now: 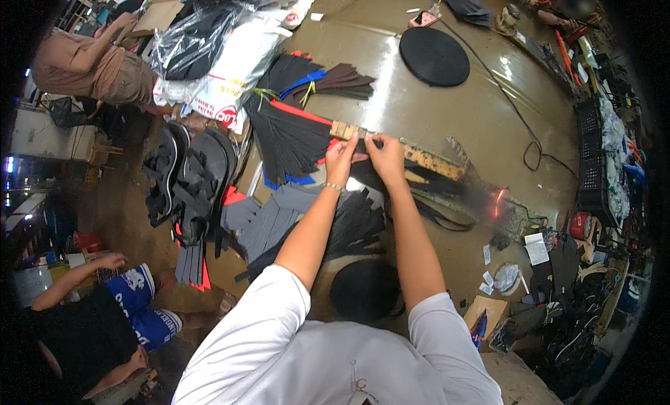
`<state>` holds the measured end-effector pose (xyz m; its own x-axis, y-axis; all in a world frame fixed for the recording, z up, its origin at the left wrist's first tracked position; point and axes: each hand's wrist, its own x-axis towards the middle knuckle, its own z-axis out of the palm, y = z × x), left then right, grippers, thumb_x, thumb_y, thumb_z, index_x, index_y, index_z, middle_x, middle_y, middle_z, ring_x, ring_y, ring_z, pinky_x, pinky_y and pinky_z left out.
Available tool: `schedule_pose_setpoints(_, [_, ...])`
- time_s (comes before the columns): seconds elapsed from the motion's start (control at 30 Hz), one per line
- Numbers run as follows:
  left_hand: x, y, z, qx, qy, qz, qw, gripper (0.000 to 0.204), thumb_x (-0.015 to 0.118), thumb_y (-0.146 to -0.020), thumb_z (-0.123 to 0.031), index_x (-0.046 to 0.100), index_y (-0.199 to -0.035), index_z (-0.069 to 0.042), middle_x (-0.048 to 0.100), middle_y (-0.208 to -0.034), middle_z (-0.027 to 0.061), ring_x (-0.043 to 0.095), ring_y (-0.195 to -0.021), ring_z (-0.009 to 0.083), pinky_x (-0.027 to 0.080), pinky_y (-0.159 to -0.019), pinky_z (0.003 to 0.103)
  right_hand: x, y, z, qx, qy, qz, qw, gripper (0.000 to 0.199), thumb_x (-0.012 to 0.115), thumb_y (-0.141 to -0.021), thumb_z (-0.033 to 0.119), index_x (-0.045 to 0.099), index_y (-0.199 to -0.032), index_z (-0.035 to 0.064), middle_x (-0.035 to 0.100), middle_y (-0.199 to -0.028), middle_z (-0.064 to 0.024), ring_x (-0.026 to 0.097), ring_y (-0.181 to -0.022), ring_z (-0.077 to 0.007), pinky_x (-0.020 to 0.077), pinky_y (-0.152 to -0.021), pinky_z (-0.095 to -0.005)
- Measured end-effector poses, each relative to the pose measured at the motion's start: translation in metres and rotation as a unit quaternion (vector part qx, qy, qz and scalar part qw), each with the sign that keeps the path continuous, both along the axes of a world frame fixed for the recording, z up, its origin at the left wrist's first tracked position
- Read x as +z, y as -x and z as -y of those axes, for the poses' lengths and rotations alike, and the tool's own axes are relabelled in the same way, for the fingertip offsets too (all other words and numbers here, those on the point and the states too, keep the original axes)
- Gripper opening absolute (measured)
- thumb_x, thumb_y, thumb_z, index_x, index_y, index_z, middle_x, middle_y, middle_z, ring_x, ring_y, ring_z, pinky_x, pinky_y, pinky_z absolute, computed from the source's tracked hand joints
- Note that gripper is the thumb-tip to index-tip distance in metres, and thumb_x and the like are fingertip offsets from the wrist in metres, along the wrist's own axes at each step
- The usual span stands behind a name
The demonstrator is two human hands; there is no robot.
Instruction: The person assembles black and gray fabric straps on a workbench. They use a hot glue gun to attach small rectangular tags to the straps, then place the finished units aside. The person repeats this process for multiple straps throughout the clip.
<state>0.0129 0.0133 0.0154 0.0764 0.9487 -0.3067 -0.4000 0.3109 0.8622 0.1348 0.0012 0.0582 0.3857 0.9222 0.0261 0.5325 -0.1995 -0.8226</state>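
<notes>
Right grip point(387, 156) at yellowish bar point(419, 158)

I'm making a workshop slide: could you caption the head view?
Left hand and right hand side by side at a worn yellowish bar, near bundled black strips.

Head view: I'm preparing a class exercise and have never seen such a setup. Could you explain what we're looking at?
There is no machine here: the bare hands in the middle belong to the person wearing the camera. It sits on the head and looks down through a wide fisheye lens, so straight edges bend. The left hand and right hand come together at a worn yellowish bar; what, if anything, they pinch there is too small to tell. On the shiny brown surface lie black strips, grey strips and a round black disc.
</notes>
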Motion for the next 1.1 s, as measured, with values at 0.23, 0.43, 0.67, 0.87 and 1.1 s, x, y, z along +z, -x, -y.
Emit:
schedule_pose_setpoints(0.23, [-0.011,-0.01,0.0,0.029,-0.014,-0.067,0.997,0.034,0.08,-0.082,-0.027,0.065,-0.085,0.004,0.066,-0.079,0.0078,0.064,-0.067,0.0123,0.059,-0.056,0.029,0.101,-0.038,0.054,0.205,0.257,0.011,0.944,0.039,0.07,-0.085,0.036,0.069,-0.087,-0.0028,0.063,-0.057,-0.0131,0.064,-0.051,-0.0233,0.05,-0.056,-0.0379])
schedule_pose_setpoints(0.43, [-0.01,-0.007,-0.005,0.012,-0.001,-0.094,0.996,0.028,0.077,-0.084,-0.024,0.067,-0.081,0.002,0.065,-0.079,0.0039,0.062,-0.068,0.011,0.06,-0.061,0.03,0.18,-0.149,0.216,0.141,0.063,-0.116,0.981,0.012,0.071,-0.086,0.008,0.064,-0.088,-0.0009,0.058,-0.066,0.0033,0.05,-0.059,-0.0036,0.0364,-0.052,-0.0204])
schedule_pose_setpoints(0.67, [-0.004,-0.001,-0.011,-0.005,0.016,-0.089,0.996,0.034,0.077,-0.084,-0.028,0.068,-0.084,0.005,0.067,-0.082,0.0087,0.066,-0.07,0.0156,0.061,-0.063,0.031,0.106,-0.258,0.235,-0.141,0.063,-0.049,0.987,0.022,0.067,-0.091,0.019,0.064,-0.089,-0.0027,0.065,-0.085,-0.0043,0.058,-0.082,-0.0114,0.0447,-0.077,-0.0267])
schedule_pose_setpoints(0.87, [0.001,0.001,-0.007,-0.034,0.028,-0.113,0.993,0.037,0.076,-0.085,-0.033,0.07,-0.091,0.003,0.069,-0.091,0.0083,0.066,-0.081,0.0158,0.058,-0.072,0.029,0.009,-0.281,0.214,-0.123,0.006,0.005,0.992,0.027,0.063,-0.093,0.024,0.064,-0.095,-0.0034,0.064,-0.079,-0.0089,0.057,-0.076,-0.0146,0.0461,-0.072,-0.0292])
schedule_pose_setpoints(1.1, [-0.004,-0.005,-0.006,-0.019,0.025,-0.105,0.994,0.038,0.078,-0.082,-0.033,0.069,-0.084,0.004,0.068,-0.082,0.0086,0.066,-0.073,0.0148,0.058,-0.063,0.029,-0.007,-0.3,0.229,-0.089,0.032,0.098,0.991,0.026,0.064,-0.094,0.024,0.062,-0.093,-0.0013,0.063,-0.077,-0.0105,0.056,-0.071,-0.016,0.0474,-0.069,-0.0316])
